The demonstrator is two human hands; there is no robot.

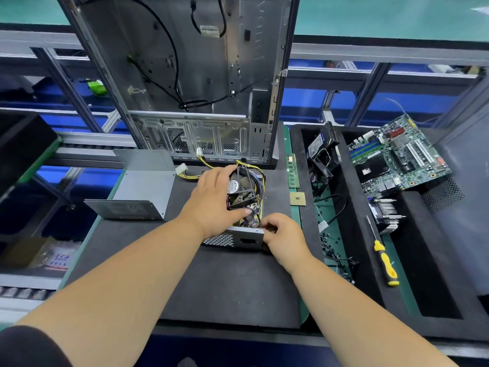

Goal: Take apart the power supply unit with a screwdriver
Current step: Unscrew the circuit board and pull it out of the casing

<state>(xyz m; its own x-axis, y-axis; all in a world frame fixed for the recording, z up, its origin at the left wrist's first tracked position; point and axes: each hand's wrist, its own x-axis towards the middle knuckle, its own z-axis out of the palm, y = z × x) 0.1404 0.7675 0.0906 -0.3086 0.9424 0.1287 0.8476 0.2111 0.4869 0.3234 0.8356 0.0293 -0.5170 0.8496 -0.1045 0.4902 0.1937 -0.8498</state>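
The opened power supply unit [238,238] lies on the black mat, its circuit board and wires bare. My left hand [211,197] grips the black fan [239,189] and tilts it up above the board. At the unit's near right corner, beside the power socket, my right hand [284,234] pinches the grey metal wall. The removed grey cover [140,189] lies to the left. Nobody holds the yellow-handled screwdriver [383,258], which lies in the tray on the right.
An empty computer case [185,75] stands upright just behind the unit. A processor chip [297,199] and a memory stick [292,172] lie right of it. Black trays [352,234] hold a motherboard [397,157], a heatsink [386,213], a drive and cables.
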